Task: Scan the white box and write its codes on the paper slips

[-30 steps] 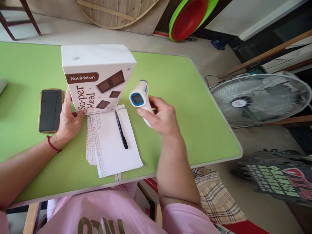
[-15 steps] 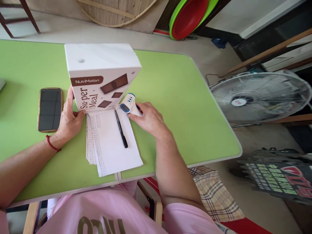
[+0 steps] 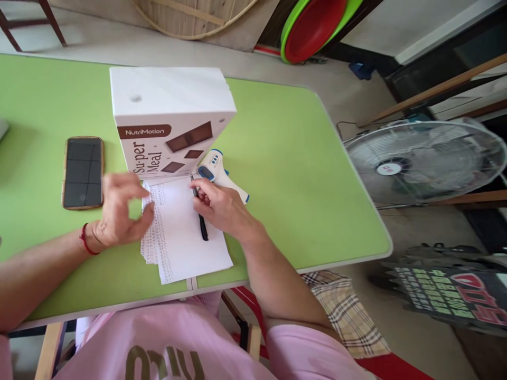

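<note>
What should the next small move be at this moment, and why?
Probably the right hand should close around the pen and raise it from the paper. That hand is right at the pen, which lies along the sheet, while the white-and-blue thermometer rests on the table, not held. Whether the grip is firm, I cannot tell.

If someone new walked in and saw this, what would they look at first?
Probably the big white NutriMotion box, standing up on the bright green table. Next might come the red and green basins at the top of the picture and the large fan on the right. Closer in, a white-and-blue infrared thermometer lies near the box's lower right corner.
</note>
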`<state>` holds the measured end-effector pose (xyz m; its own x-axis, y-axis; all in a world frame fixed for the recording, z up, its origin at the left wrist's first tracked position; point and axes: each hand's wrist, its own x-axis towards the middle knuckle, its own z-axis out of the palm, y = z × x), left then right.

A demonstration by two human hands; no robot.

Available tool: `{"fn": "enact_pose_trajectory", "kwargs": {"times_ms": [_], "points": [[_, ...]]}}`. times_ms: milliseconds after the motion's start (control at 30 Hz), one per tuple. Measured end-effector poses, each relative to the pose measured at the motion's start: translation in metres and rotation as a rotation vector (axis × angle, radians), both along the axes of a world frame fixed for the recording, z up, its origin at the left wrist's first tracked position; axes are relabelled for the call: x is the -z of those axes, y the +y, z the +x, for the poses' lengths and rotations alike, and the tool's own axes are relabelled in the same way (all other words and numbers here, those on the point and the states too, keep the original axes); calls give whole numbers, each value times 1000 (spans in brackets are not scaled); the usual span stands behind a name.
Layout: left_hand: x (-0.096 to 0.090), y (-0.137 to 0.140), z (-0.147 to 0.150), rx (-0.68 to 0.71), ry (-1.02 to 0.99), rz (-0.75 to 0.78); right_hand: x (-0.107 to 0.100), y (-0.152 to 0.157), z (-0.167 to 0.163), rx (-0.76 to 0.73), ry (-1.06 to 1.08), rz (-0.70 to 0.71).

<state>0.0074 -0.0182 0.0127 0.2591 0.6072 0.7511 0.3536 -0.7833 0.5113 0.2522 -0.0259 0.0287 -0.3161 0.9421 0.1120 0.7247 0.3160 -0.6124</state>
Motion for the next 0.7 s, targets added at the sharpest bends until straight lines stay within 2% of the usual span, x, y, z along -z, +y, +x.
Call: {"fn": "enact_pose_trajectory", "kwargs": {"times_ms": [33,100,200,267,400,600,700], "points": [[-4,-5,2,171,143,128,-1,-1,1,-49,97,18],[-10,-16,7,450,413,289,-4,-3,3,-133,319,28],[-14,-28,14,608,663,260,-3,-7,4,-180,550,-29],[-14,-32,17,625,752,226,0,-11,0,-154,610,-30],[-14,-39,16,557,863,156,8,-18,-15,15,658,18],[-23,-56,18,387,1010,72,17,-21,-34,-25,707,-112],[-25,-61,19,373,1038,76,24,-19,-38,16,668,-184]]}}
